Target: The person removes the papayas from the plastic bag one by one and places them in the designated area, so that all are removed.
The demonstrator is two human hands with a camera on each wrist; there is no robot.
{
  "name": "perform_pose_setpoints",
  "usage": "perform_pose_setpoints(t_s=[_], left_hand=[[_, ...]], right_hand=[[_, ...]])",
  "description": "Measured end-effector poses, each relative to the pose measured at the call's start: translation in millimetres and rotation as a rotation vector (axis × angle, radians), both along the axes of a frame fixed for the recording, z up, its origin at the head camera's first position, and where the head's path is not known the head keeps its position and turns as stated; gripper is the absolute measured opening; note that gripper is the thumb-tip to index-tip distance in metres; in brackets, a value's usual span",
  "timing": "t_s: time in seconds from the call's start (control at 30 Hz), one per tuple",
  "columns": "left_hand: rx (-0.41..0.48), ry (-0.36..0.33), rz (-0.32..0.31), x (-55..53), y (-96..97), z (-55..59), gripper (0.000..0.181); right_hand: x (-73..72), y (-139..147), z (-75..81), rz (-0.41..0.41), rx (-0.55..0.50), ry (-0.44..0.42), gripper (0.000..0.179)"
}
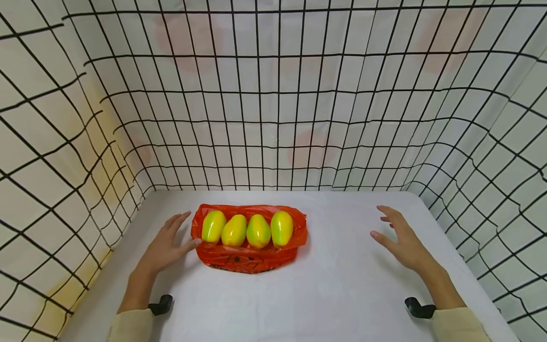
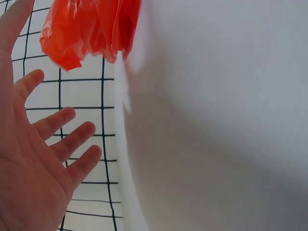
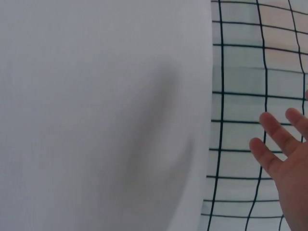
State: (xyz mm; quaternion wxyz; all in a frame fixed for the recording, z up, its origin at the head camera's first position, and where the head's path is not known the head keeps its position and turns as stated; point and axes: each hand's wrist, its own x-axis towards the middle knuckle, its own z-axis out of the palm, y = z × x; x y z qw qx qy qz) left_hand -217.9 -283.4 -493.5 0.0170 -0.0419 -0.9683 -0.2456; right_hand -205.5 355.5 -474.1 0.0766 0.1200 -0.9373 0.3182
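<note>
A red plastic bag (image 1: 252, 260) lies on the table with its mouth spread wide. Several yellow-green mangoes (image 1: 258, 231) stand in a row inside it. Just left of the bag is my left hand (image 1: 164, 247), its fingers spread and holding nothing; the thumb tip is close to the bag's left edge, and I cannot tell whether they touch. In the left wrist view the bag's crumpled edge (image 2: 91, 33) hangs above the spread fingers. Well to the right of the bag, my right hand (image 1: 403, 242) hovers over the table with fingers extended and nothing in it.
The white table (image 1: 342, 294) has a rounded far edge. Black wire mesh (image 1: 278, 121) over white sheeting walls in the back and both sides. A black wrist mount (image 1: 161, 305) sits on the left wrist, and another mount (image 1: 419, 308) on the right.
</note>
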Motion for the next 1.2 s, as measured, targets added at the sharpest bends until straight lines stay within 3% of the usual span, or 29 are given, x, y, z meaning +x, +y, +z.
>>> perform_pose_setpoints(t_s=[0.23,0.53,0.87,1.2], left_hand=[[0.057,0.004,-0.013,-0.5,9.0,-6.9,0.098],[0.166,-0.011,-0.042,-5.8,21.4,-11.6,0.100],[0.230,-0.035,-0.051,-8.7,29.9,-17.9,0.101],[0.236,-0.040,-0.024,-14.7,35.4,-23.0,0.097]], right_hand=[[-7.2,-27,-8.9,0.021,-0.050,0.009,0.075],[-19.4,-72,-6.5,0.092,-0.124,0.053,0.063],[-27.0,-122,-7.2,0.189,-0.268,0.018,0.046],[-32.5,-157,-3.1,0.249,-0.405,-0.055,0.040]])
